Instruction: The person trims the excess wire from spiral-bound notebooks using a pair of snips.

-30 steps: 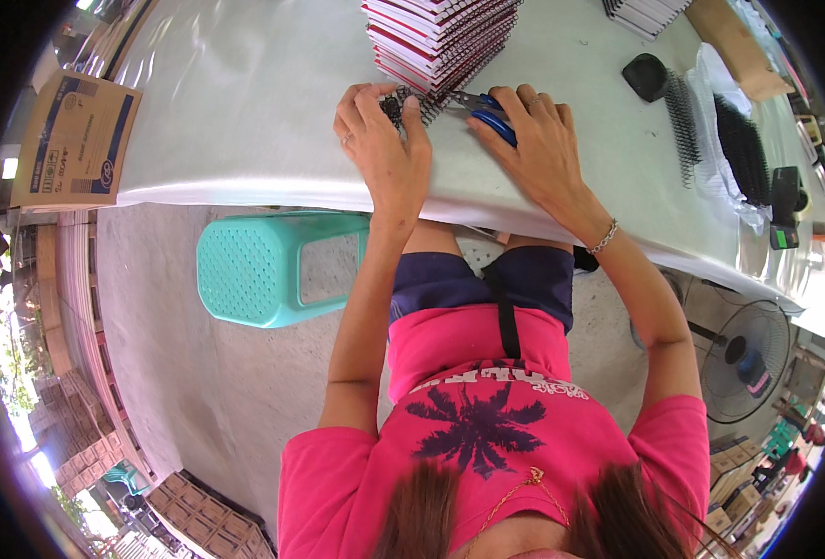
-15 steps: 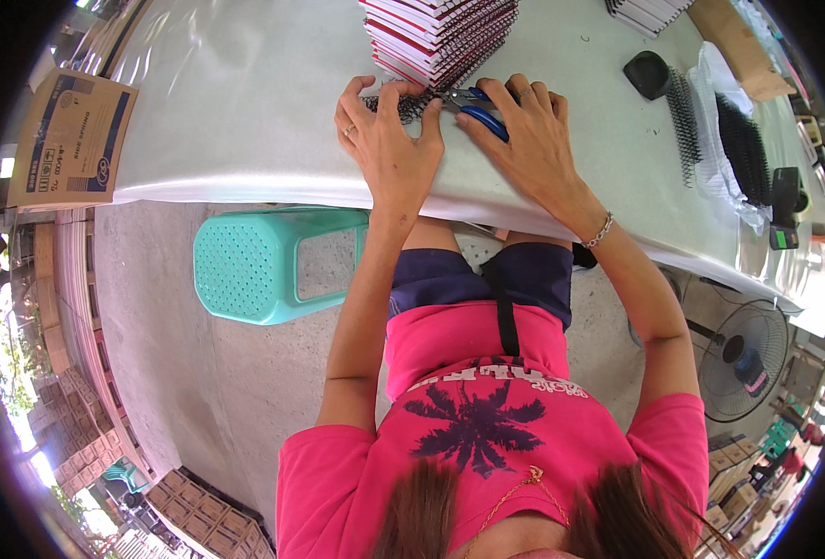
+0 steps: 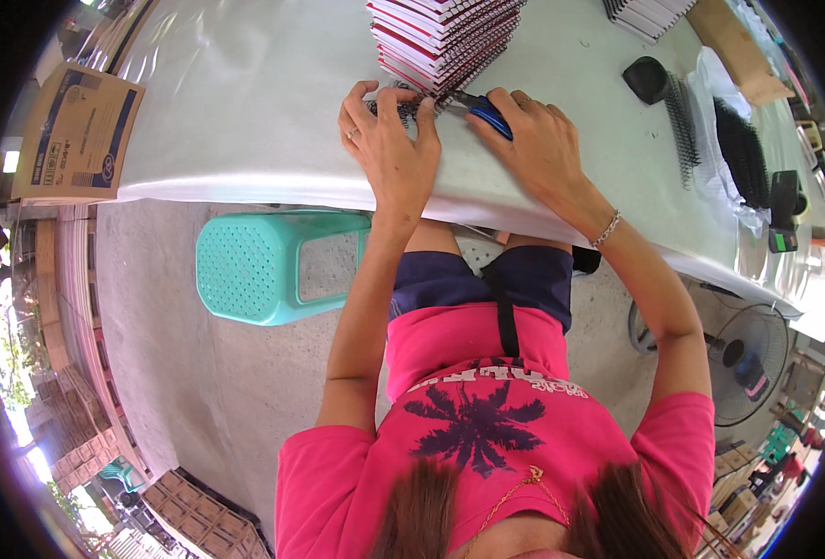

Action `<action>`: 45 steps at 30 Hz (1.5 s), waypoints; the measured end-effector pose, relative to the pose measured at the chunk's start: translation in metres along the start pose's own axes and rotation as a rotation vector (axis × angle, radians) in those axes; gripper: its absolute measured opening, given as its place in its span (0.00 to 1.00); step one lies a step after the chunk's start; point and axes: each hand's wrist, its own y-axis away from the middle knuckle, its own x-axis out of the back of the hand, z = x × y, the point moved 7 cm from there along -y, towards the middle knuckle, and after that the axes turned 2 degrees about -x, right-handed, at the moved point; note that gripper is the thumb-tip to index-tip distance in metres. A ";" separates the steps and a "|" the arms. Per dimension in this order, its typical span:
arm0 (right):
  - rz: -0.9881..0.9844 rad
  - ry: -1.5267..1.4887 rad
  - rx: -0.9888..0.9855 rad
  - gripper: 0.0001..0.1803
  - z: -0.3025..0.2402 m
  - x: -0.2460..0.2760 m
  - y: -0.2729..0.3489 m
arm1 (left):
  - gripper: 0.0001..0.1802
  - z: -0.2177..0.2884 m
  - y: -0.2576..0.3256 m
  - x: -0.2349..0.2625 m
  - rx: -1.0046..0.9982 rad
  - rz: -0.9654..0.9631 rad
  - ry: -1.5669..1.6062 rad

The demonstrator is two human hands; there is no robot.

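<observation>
My left hand (image 3: 392,158) is bent over a dark wire coil (image 3: 405,112) near the table's front edge, its thumb and fingers closed on it. My right hand (image 3: 538,144) is wrapped round blue-handled pliers (image 3: 492,115). Their handles are squeezed together, and the jaws point left at the coil's end beside my left thumb. Whether the jaws grip or cut the wire is too small to tell. Right behind my hands rises a stack of spiral notebooks (image 3: 436,42) with white pages, red edges and dark wire bindings.
Loose black binding coils (image 3: 741,149) on white wrapping and a black holder (image 3: 646,78) lie to the right on the silvery table (image 3: 245,102). More notebooks (image 3: 650,14) are at the back right. A cardboard box (image 3: 77,135) is at left, a green stool (image 3: 245,270) below, a fan (image 3: 748,363) at right.
The pliers' handles have come together as my right hand squeezed. My right hand has shifted slightly right. My left hand stays by the coil.
</observation>
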 end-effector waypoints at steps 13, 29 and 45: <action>0.065 0.048 0.078 0.24 -0.002 -0.002 0.007 | 0.11 0.005 0.002 0.001 -0.036 -0.020 -0.125; 0.058 0.066 0.120 0.18 -0.010 -0.005 -0.002 | 0.12 0.005 0.002 0.000 -0.068 -0.024 -0.106; -0.035 0.170 0.052 0.23 0.000 0.001 0.007 | 0.14 -0.002 0.002 0.008 -0.035 -0.078 -0.133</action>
